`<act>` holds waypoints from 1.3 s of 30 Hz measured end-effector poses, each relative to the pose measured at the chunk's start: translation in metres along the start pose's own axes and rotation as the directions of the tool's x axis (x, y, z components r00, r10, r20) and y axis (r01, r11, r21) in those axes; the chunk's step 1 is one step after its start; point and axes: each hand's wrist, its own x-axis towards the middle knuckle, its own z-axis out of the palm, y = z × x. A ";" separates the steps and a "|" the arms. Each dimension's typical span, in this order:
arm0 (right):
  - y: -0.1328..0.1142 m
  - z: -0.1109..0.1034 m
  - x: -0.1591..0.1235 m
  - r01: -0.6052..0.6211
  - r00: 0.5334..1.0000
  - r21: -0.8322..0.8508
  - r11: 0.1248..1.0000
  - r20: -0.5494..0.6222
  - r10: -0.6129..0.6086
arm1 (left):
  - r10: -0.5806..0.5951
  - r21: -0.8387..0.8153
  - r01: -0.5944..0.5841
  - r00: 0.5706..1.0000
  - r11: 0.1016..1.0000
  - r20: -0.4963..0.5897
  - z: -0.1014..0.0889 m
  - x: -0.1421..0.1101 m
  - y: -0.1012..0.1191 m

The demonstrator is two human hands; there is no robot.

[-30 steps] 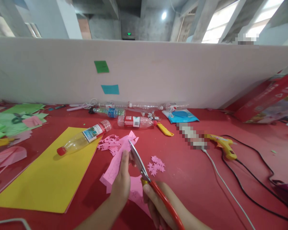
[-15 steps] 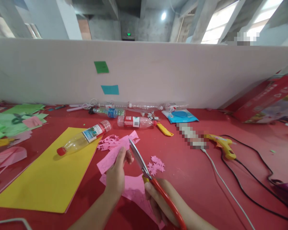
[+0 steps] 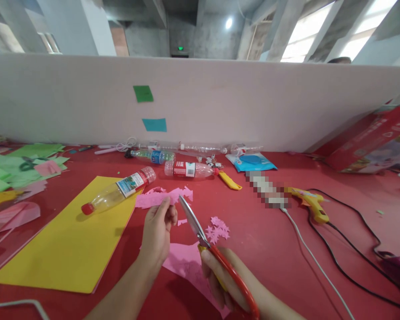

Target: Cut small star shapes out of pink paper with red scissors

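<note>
Between thumb and fingers, my left hand (image 3: 158, 226) pinches a strip of pink paper (image 3: 151, 199). Scissors (image 3: 195, 222) with red and yellow handles are gripped in my right hand (image 3: 228, 275), the blades looking closed and pointing up and left, just right of the strip. A small pink scrap (image 3: 182, 222) lies below the blade tip. Beneath my hands rests a larger pink sheet (image 3: 186, 262), partly covered by them. Small pink star cutouts (image 3: 218, 230) are heaped right of the blades; another pink pile sits behind the strip, mostly hidden.
A yellow sheet (image 3: 63, 249) with a plastic bottle (image 3: 120, 191) across its corner lies left. Farther back are more bottles (image 3: 190, 169) and a blue packet (image 3: 251, 161). On the right, a yellow glue gun (image 3: 310, 202) trails a black cord. Green paper (image 3: 6, 171) lies far left.
My left hand has turned the pink strip from slanted to nearly level and shifted it slightly left, away from the blades. A small pink scrap now shows on the table. My right hand has barely moved.
</note>
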 end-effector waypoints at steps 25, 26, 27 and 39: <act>-0.013 -0.015 -0.002 0.027 0.999 -0.136 0.990 -0.036 -0.032 | -0.079 0.097 0.052 0.953 0.994 0.294 -0.005 0.009 0.019; -0.014 -0.014 -0.003 0.021 0.999 -0.138 0.990 -0.034 -0.026 | -0.069 0.081 0.048 0.957 0.996 0.280 -0.004 0.009 0.020; -0.015 -0.014 -0.004 0.013 0.999 -0.137 0.990 -0.034 -0.018 | -0.053 0.072 0.035 0.962 0.997 0.269 -0.004 0.009 0.020; -0.015 -0.030 0.003 0.084 0.996 -0.190 0.978 0.020 -0.081 | 0.104 0.438 -0.321 0.887 0.840 0.450 -0.005 0.017 0.038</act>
